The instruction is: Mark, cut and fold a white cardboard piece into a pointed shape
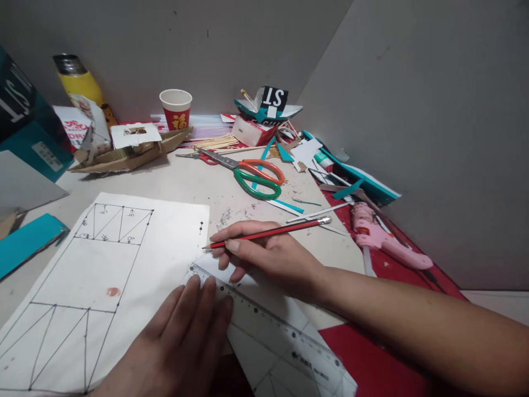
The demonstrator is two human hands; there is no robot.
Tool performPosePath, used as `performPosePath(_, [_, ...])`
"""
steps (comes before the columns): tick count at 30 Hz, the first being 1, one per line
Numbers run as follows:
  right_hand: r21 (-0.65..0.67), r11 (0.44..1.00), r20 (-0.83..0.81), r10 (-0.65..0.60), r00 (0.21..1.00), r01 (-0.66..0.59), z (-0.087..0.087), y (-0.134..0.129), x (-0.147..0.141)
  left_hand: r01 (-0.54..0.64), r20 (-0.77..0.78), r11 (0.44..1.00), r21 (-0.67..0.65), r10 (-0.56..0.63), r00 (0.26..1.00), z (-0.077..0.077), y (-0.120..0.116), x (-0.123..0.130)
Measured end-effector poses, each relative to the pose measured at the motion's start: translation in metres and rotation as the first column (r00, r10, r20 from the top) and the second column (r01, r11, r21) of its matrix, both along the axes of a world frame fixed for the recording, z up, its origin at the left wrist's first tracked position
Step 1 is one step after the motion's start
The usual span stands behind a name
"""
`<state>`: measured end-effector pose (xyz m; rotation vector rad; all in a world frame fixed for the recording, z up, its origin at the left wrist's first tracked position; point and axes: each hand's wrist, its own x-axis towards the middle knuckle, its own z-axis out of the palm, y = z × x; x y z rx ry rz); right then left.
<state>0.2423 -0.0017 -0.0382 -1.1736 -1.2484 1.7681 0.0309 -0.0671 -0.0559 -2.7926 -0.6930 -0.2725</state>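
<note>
My right hand (pixel 268 256) pinches a red and black pencil (pixel 281 230) between thumb and fingers. The pencil's tip points left, close to the end of a clear plastic ruler (pixel 264 311). Over that end lies my left hand (pixel 182 331), its fingers stretched flat and pressing on the ruler. Under the ruler is a white sheet (pixel 248 358) with faint lines. To the left, a larger white paper (pixel 165 220) carries a drawn rectangle divided by diagonal lines, with small letters and dots. My left wrist covers part of that paper.
Scissors (pixel 264 179) with orange and green handles lie beyond my hands. A pink glue gun (pixel 384 237) rests at right on red material. Behind are a cardboard boat (pixel 136 157), a paper cup (pixel 177 107), a yellow bottle (pixel 80 82) and a teal boat (pixel 268 113). Scraps lie around.
</note>
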Motion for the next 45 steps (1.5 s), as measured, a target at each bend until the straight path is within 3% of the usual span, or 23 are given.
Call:
performPosePath(5, [-0.009,1.000,0.028,-0.015,1.000,0.015,0.001,-0.002,-0.002,-0.007,-0.020,1.000,-0.005,0.007,1.000,-0.003,-0.002,-0.001])
performPosePath(11, [-0.024,1.000,0.045,-0.016,0.999,0.017,-0.001,-0.007,-0.004,-0.096,0.058,0.995,-0.002,0.096,0.994,-0.019,-0.009,0.003])
performPosePath(15, [0.078,0.997,0.130,-0.006,0.991,-0.005,-0.002,-0.008,-0.005,-0.109,0.109,0.994,0.000,0.109,0.988,-0.026,-0.011,0.006])
performPosePath(18, [0.235,0.969,0.237,0.014,0.971,-0.071,0.001,-0.007,-0.006,-0.104,0.121,0.995,-0.001,0.103,0.987,-0.026,-0.010,0.006])
performPosePath(21, [0.291,0.948,0.293,0.041,0.955,-0.130,0.004,-0.006,-0.006,-0.099,0.119,0.995,-0.006,0.099,0.988,-0.025,-0.009,0.006])
performPosePath(36, [0.394,0.887,0.363,0.092,0.927,-0.242,-0.001,-0.006,-0.002,-0.116,0.094,0.992,0.040,0.112,0.989,-0.023,-0.011,0.009])
performPosePath(45, [0.387,0.887,0.358,0.106,0.928,-0.251,0.001,-0.005,-0.004,-0.038,0.014,0.998,0.047,0.037,0.999,-0.015,-0.006,0.002])
